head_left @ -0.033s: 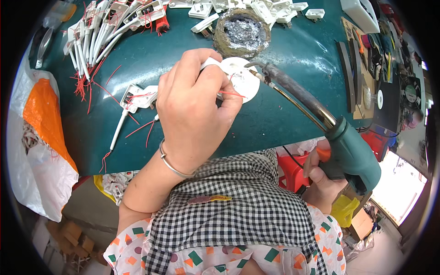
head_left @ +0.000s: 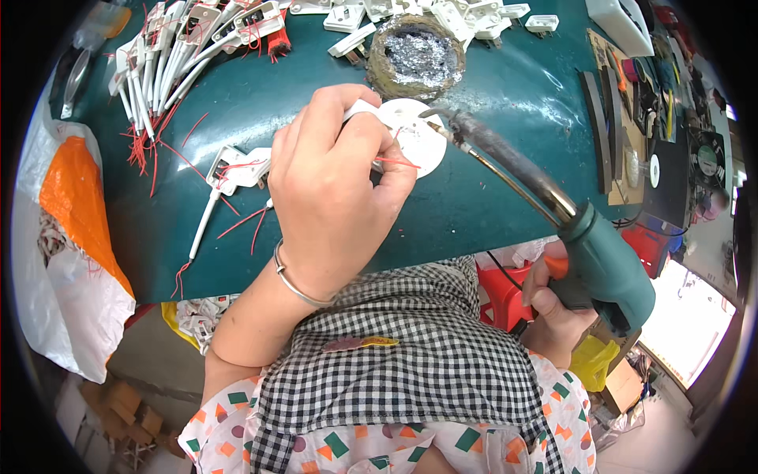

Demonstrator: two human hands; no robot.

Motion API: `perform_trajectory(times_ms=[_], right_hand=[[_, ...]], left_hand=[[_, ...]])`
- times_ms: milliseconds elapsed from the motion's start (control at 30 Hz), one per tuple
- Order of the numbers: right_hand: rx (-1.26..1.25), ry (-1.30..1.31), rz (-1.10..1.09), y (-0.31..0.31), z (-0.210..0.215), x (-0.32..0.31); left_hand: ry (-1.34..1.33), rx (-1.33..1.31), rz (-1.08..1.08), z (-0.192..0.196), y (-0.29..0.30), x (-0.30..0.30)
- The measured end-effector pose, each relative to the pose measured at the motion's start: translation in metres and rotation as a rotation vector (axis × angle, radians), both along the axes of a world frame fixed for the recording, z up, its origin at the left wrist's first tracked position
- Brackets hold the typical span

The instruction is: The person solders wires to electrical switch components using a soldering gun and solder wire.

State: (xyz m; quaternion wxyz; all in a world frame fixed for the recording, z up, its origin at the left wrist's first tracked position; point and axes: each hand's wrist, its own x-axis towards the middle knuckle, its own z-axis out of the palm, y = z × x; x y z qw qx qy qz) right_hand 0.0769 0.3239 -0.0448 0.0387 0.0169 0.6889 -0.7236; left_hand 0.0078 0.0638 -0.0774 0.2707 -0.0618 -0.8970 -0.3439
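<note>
My left hand (head_left: 335, 170), fingers pinched together, holds a round white plastic part (head_left: 418, 142) above the table. A short red wire (head_left: 397, 162) pokes out beside my thumb. My right hand (head_left: 557, 308) grips the handle of a green soldering gun (head_left: 604, 261). Its dark barrel and thin metal tube slant up and left, and the tip (head_left: 434, 124) is at the right upper part of the white piece; whether it touches cannot be made out. My left palm side and part of the white piece are hidden by the fingers.
A crusted round pot of silvery metal (head_left: 375, 67) stands just beyond my left hand. White plug housings (head_left: 345, 17) lie behind it. White handles with red wires (head_left: 170, 63) are heaped at far left; one wired housing (head_left: 229, 170) lies nearer. Dark bars (head_left: 594, 130) lie at right.
The soldering gun's barrel and tip have shifted very slightly. My left hand and the white part have hardly moved.
</note>
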Motion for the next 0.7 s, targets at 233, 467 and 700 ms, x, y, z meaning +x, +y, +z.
perform_trajectory(times_ms=[233, 467, 700], right_hand=[[0.329, 0.18, 0.305, 0.018, -0.011, -0.003], [0.973, 0.154, 0.364, 0.03, -0.009, 0.008], [0.975, 0.004, 0.296, 0.026, -0.008, 0.015]], left_hand=[[0.006, 0.031, 0.002, -0.001, 0.001, 0.001], [0.0, 0.011, 0.004, -0.001, 0.0, 0.0], [-0.018, 0.032, -0.012, 0.0, 0.0, 0.0]])
